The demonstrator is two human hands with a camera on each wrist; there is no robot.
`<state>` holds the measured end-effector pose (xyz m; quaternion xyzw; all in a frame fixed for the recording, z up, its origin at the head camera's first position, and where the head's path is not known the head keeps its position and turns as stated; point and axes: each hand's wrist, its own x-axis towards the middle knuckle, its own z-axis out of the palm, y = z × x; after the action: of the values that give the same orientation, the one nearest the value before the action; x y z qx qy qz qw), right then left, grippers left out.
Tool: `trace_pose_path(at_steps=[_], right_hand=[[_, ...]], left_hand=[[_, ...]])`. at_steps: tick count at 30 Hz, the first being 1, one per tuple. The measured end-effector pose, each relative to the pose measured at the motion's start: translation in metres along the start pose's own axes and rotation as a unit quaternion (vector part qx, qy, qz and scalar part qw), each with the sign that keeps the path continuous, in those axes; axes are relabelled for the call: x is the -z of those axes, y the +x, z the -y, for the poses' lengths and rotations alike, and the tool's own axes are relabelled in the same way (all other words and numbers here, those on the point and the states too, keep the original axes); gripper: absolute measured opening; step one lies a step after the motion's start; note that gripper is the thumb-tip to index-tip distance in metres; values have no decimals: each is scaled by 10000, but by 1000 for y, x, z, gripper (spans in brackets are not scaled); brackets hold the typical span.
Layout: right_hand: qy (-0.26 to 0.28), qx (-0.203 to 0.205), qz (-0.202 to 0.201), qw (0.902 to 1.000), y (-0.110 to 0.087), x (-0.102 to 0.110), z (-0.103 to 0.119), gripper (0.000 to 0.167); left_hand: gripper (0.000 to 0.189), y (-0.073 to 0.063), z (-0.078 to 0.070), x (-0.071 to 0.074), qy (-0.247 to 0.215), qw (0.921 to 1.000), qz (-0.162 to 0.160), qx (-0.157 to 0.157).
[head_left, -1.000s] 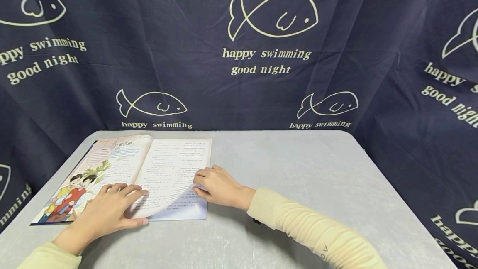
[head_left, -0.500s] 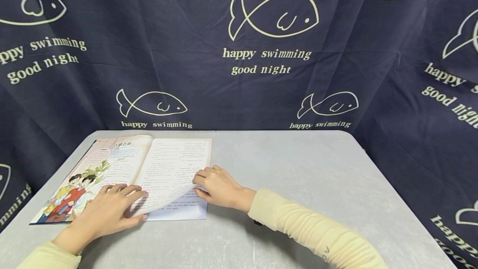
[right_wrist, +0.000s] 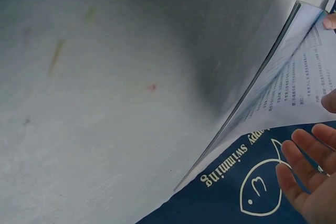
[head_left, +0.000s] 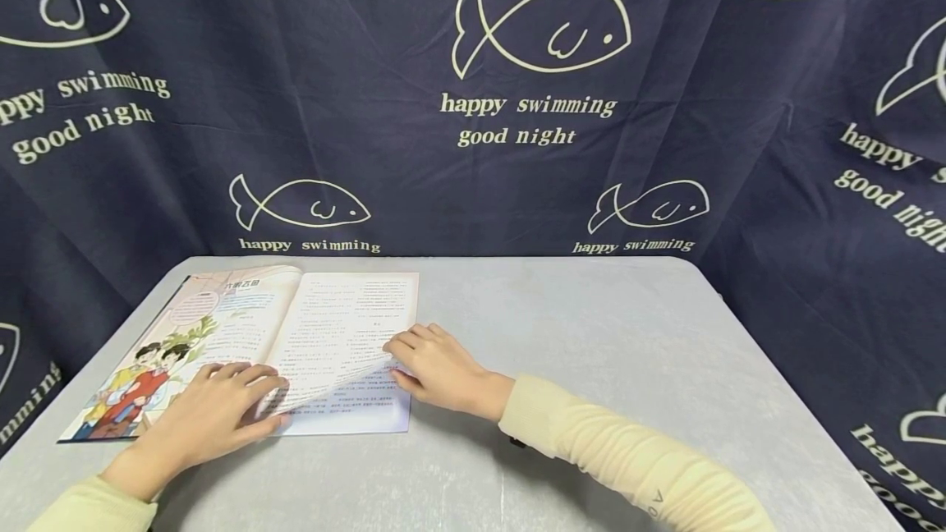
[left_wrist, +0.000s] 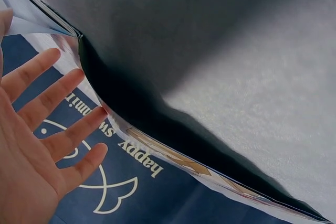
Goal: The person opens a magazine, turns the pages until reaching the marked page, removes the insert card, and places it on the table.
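An open illustrated book (head_left: 340, 310) lies on the left part of the table, with a picture of two figures on its left page. My left hand (head_left: 210, 409) rests across the book near the spine; in the left wrist view its fingers (left_wrist: 60, 98) are spread and fairly straight. At the right edge, my right hand (head_left: 443, 368) holds a page (head_left: 325, 376) whose near corner is curled up, baring the printed page (head_left: 362, 409) beneath. The right wrist view shows the thumb (right_wrist: 329, 101) against the lifted page (right_wrist: 302, 74); the index fingertip's contact is hidden there.
The grey table (head_left: 591, 335) extends to the right of the book. Behind it and at both sides hangs a dark blue curtain (head_left: 414, 162) with white fish drawings and lettering.
The near corner of the page has curled up further, showing more of the page below. My right hand has shifted slightly right, and the left thumb has drawn back a little.
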<state>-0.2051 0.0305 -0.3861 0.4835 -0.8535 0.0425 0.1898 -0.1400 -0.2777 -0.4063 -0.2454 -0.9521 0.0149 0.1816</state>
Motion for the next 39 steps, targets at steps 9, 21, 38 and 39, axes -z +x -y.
trace_pose_path(at_steps=[9,21,38,39], right_hand=[[23,-195,-282,9994,-3,3,-4,34],[-9,-327,-494,9982,-7,5,-4,37],[-139,-218,617,9978,-16,-4,8,40],[-122,-195,656,9976,-16,-4,9,40]], left_hand=[[43,0,3,0,-40,10000,-60,21],[50,0,6,0,24,9995,-307,45],[69,1,11,2,30,9967,-799,151],[71,1,10,2,53,9966,-804,191]])
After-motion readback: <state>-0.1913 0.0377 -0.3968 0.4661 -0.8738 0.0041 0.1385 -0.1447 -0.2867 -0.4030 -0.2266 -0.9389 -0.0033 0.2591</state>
